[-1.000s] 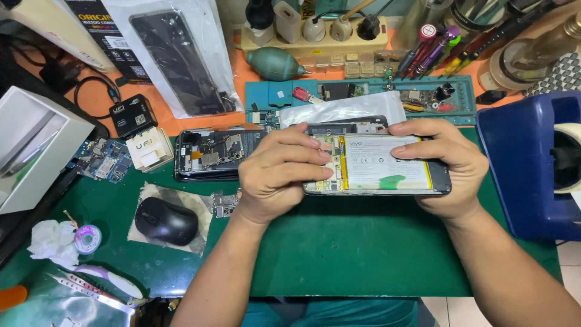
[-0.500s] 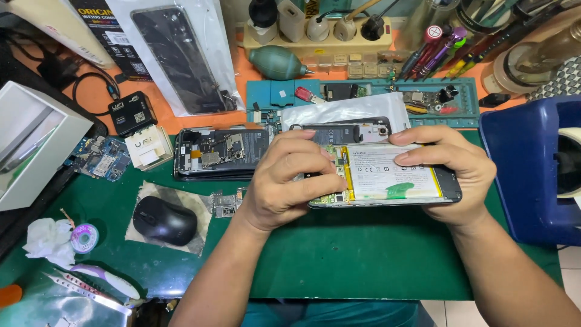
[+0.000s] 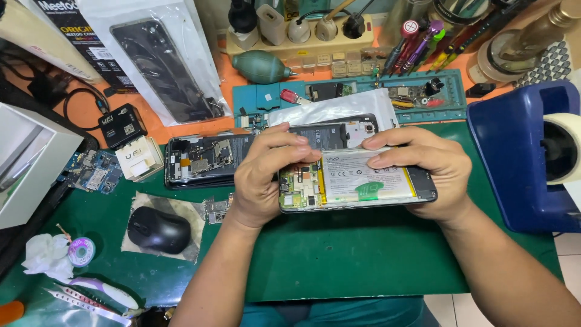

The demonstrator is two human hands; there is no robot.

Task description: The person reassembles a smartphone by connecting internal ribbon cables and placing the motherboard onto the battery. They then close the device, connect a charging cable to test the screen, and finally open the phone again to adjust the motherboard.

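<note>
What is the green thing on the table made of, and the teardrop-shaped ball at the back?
The green mat looks like soft rubber or vinyl: matte, flat, with a clean cut edge. The teal air blower bulb looks like squeezable rubber: smooth, dull sheen, with a thin nozzle. The opened phone in both hands shows a white battery, probably foil-wrapped.

Above the green worktop (image 3: 363,266), the left hand (image 3: 263,178) and right hand (image 3: 426,172) grip the ends of an opened phone (image 3: 357,188) showing battery and circuit board, with another opened phone (image 3: 203,160) lying just left and a black mouse (image 3: 158,230) nearer left.
</note>
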